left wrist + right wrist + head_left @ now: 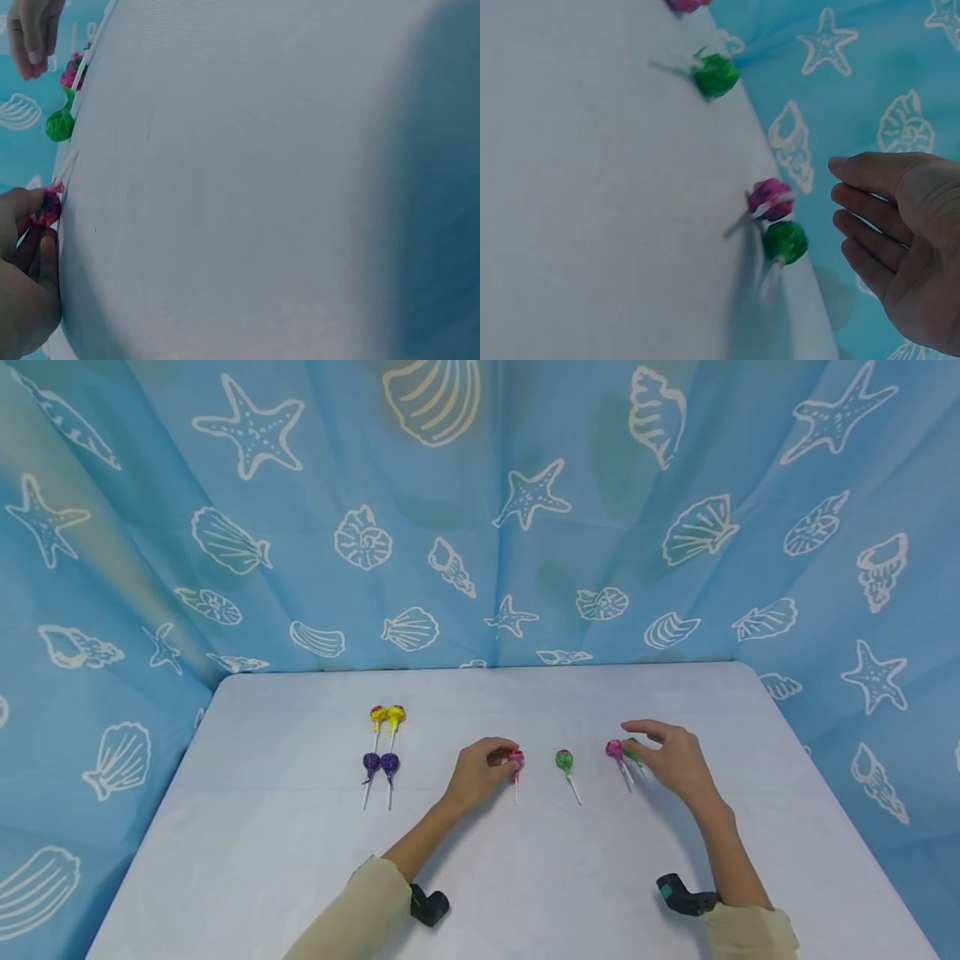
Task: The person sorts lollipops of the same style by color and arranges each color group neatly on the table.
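Observation:
My left hand (477,772) pinches the head of a pink lollipop (517,759) between thumb and fingers, its white stick pointing toward me on the table. To its right lies a green lollipop (564,761), apart from both hands. Farther right, a second pink lollipop (615,749) lies beside another green lollipop (785,241), which is partly hidden by my right hand in the head view. That right hand (670,760) hovers just by this pair, thumb and fingers spread apart, with nothing held in the right wrist view.
Two yellow lollipops (396,716) lie at the back left of the white table (300,877), with two purple lollipops (389,765) in front of them. Behind the table hangs a blue curtain (465,527) with shells and starfish. Black wrist devices (429,906) sit near both sleeves.

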The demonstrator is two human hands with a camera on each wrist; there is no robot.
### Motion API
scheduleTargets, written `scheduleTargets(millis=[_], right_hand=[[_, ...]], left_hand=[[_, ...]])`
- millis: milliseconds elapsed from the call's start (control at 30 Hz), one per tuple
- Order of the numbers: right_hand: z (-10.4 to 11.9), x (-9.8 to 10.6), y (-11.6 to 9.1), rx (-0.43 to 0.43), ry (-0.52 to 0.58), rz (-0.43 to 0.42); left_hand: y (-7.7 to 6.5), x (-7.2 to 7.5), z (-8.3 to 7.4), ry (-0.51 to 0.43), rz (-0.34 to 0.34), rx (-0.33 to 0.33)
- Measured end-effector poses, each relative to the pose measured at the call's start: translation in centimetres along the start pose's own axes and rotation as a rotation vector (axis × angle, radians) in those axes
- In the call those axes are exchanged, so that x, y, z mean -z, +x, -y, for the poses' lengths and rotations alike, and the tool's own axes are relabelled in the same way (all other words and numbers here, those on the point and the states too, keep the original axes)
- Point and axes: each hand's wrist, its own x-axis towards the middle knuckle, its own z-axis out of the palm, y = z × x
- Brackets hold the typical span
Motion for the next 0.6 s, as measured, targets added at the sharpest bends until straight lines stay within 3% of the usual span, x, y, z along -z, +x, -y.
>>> scheduleTargets(millis=[233, 600], right_hand=[[-1.9, -0.9, 0.7, 0.001, -0.038, 0.056], [-2.8, -1.6, 1.4, -0.031, -0.056, 0.137]], left_hand=[[0.0, 0.2, -0.4, -0.001, 0.012, 0.016], [0.0, 0.3, -0.4, 0.036, 0.047, 0.043]])
